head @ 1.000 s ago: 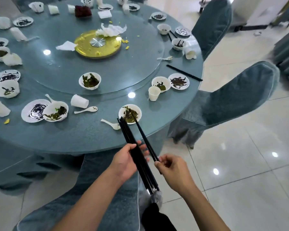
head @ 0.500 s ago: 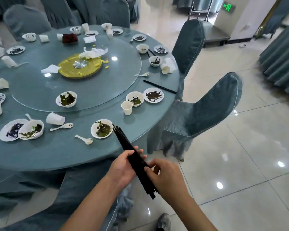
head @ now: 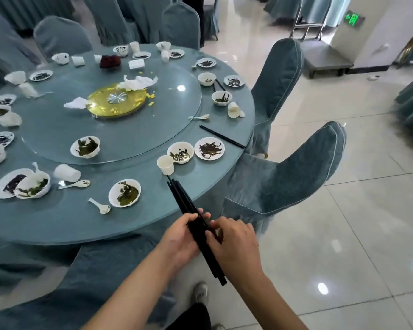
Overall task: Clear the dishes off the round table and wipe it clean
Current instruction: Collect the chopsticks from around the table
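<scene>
Filling most of the view, the round table (head: 57, 225) wears a blue-grey cloth and carries a glass turntable (head: 153, 129) with a gold disc (head: 116, 102) at its centre and crumpled napkins (head: 138, 82) on top. Two covered chairs (head: 296, 172) stand at the table's right edge on a glossy tiled floor (head: 343, 234). Dirty white dishes ring the table — a bowl of green scraps (head: 125, 193) near the front edge, a second bowl (head: 180, 152) touching a smeared saucer (head: 209, 148) further right, and another bowl (head: 85, 146) on the turntable. An upright paper cup (head: 165, 164) stands just beside the second bowl, and a loose pair of chopsticks (head: 221, 136) lies near the right rim. A white spoon (head: 100, 206) rests just left of the front bowl.

Off the table's front edge, the left hand (head: 179, 236) has its fingers curled round a bundle of black chopsticks (head: 193, 217) — the tips point up toward the cup. The right hand (head: 234, 244) pinches the same bundle from the other side, fingers bent over it.
</scene>
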The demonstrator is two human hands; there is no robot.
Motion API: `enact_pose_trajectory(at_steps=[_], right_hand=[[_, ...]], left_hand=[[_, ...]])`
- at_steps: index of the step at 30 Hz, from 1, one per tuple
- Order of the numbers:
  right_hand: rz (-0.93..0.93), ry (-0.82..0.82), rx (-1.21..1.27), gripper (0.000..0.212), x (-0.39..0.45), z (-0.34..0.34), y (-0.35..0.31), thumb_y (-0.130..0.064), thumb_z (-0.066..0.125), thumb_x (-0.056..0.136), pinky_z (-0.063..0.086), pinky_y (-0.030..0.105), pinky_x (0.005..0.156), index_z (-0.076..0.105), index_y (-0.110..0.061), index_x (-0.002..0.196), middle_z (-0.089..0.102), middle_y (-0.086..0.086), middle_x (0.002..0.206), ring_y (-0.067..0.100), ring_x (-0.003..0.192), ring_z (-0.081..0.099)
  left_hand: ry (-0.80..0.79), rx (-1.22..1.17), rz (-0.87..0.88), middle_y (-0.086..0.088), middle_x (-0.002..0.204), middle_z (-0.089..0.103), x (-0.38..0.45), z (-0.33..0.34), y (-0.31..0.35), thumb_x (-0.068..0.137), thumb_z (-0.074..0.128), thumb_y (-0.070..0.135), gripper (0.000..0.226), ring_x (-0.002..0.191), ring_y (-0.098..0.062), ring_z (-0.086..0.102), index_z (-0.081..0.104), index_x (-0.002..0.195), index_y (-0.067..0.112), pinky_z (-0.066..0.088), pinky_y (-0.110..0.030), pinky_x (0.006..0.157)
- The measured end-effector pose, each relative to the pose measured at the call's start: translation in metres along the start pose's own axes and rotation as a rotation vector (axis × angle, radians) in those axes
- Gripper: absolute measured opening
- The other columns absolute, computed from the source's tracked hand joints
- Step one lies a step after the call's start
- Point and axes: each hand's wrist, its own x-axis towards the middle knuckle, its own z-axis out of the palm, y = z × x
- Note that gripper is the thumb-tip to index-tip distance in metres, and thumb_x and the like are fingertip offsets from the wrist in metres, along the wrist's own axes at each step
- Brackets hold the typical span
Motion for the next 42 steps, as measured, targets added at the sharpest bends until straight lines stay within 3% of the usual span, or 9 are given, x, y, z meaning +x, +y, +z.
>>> enact_pose_trajectory(at_steps=[7,14,20,27,32,42], right_hand=[[-0.058,0.008,0.015,0.014,0.078,-0.007,0.041,-0.043,0.06,0.09,0.042,0.035,0.076,0.06,-0.029,0.088,0.058,-0.011,0.081,0.016,0.078,0.054],[-0.1,-0.031,-0.138,0.023,0.197,-0.003,0.093,-0.039,0.059,0.093,0.046,0.036,0.088,0.063,-0.027,0.111,0.062,-0.006,0.106,0.017,0.097,0.057],[-0.087,-0.016,-0.205,0.025,0.277,0.01,0.132,-0.031,0.065,0.089,0.046,0.039,0.083,0.065,-0.022,0.113,0.064,0.0,0.109,0.023,0.096,0.06],[-0.03,-0.164,-0.243,0.034,0.35,0.032,0.166,-0.032,0.058,0.091,0.044,0.041,0.089,0.061,-0.022,0.124,0.063,0.003,0.113,0.026,0.103,0.059],[-0.015,-0.269,-0.232,0.032,0.402,0.058,0.185,-0.031,0.058,0.09,0.043,0.042,0.093,0.062,-0.018,0.119,0.063,0.006,0.111,0.029,0.105,0.058],[-0.038,-0.408,-0.327,0.035,0.469,0.112,0.207,-0.042,0.059,0.091,0.04,0.043,0.094,0.057,-0.016,0.115,0.064,0.007,0.113,0.03,0.109,0.059]], left_hand=[[0.022,-0.056,0.042,-0.011,0.095,0.07,0.06,0.033,0.019,0.097,0.049,0.011,0.016,0.082,-0.029,0.069,0.064,0.102,0.009,0.054,-0.043,0.081],[0.002,-0.123,0.055,-0.013,0.09,0.069,0.123,0.069,0.061,0.092,0.052,0.009,0.015,0.079,-0.03,0.068,0.064,0.101,0.008,0.056,-0.046,0.077],[-0.031,-0.149,0.071,-0.013,0.089,0.068,0.162,0.096,0.093,0.084,0.055,0.01,0.02,0.077,-0.029,0.067,0.063,0.101,0.007,0.055,-0.045,0.078],[0.031,-0.183,0.095,-0.015,0.095,0.069,0.196,0.105,0.114,0.095,0.049,0.01,0.019,0.086,-0.032,0.065,0.064,0.106,0.007,0.05,-0.05,0.088],[0.059,-0.21,0.104,-0.014,0.094,0.07,0.221,0.111,0.125,0.084,0.056,0.013,0.023,0.08,-0.031,0.069,0.064,0.105,0.008,0.053,-0.049,0.085],[0.161,-0.186,0.17,-0.014,0.097,0.072,0.254,0.12,0.142,0.085,0.056,0.016,0.028,0.084,-0.031,0.07,0.065,0.11,0.007,0.054,-0.053,0.088]])
